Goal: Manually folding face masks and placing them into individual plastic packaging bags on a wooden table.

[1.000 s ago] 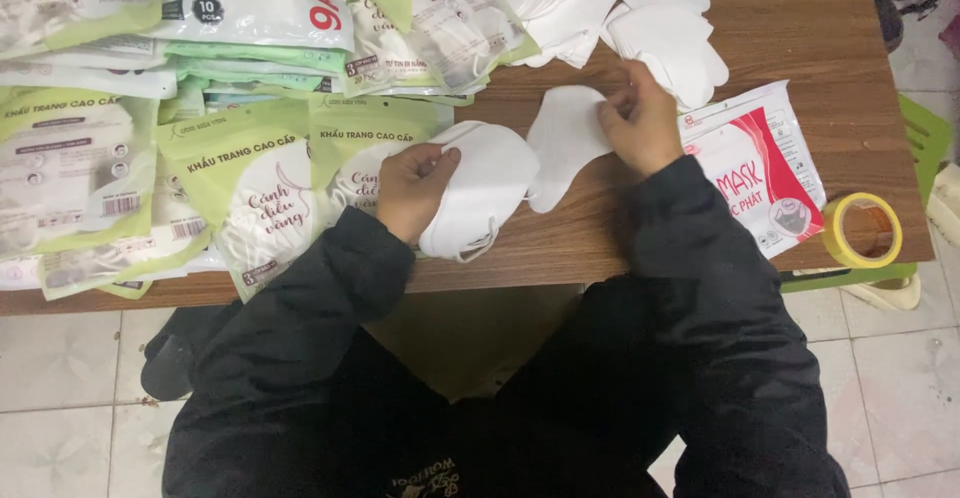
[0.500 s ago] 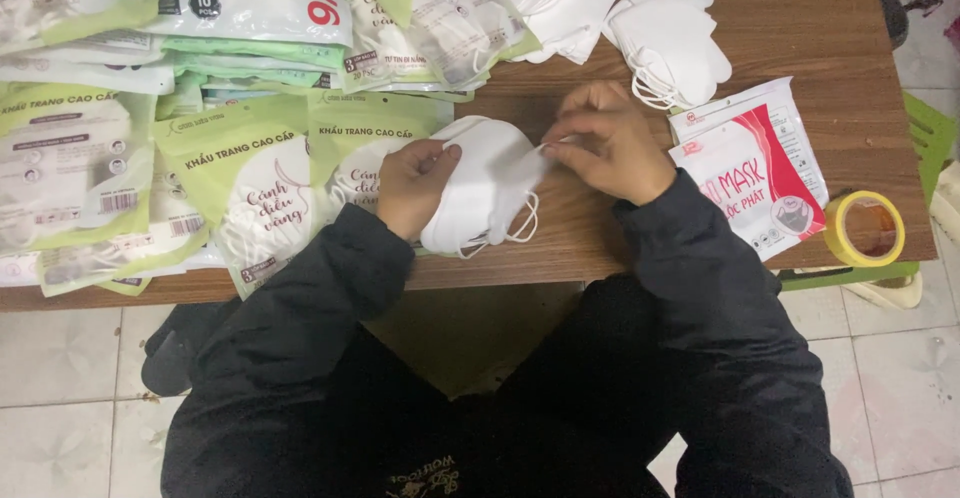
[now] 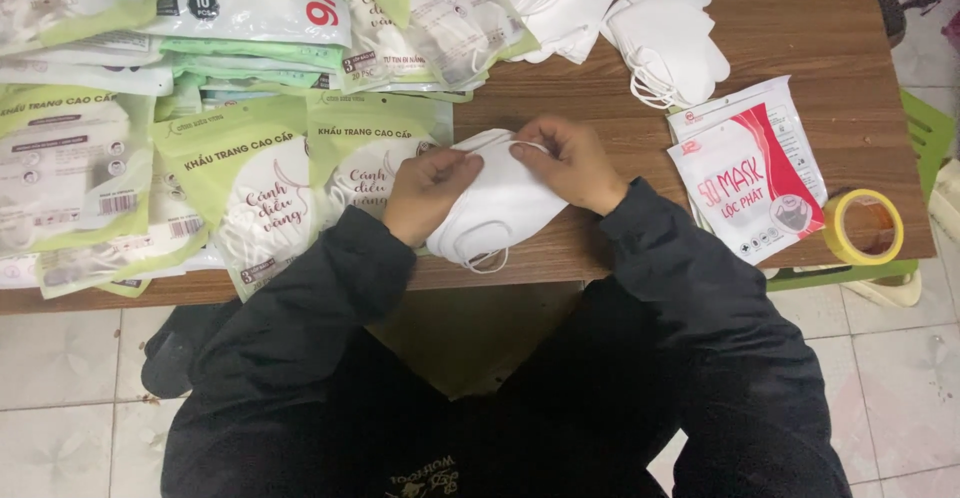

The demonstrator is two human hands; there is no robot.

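Both hands work one stack of white face masks (image 3: pixel 500 208) at the near edge of the wooden surface (image 3: pixel 800 38). Left hand (image 3: pixel 430 193) grips the stack's left end, fingers curled over the top. Right hand (image 3: pixel 572 163) pinches the upper right edge, thumb and fingertips closed on it. Stack lies flat, partly overhanging the near edge, ear loops dangling below.

Progress, judged from the layout: looks like the stack is gathered and squared but not yet bagged. Red-and-white pouch (image 3: pixel 750 183) lies just right of the hands, flat; whether it is filled cannot be told. More loose white masks (image 3: pixel 670 43) sit far right, unpacked. Another loose pile (image 3: pixel 560 3) is at far centre. Green-and-white packets (image 3: pixel 250 188) cover the left half of the surface, overlapping, apparently finished. So a good share looks done, two loose piles plus the held stack remain.

Yellow tape roll (image 3: pixel 862 226) sits at the right near corner, well apart from the hands.
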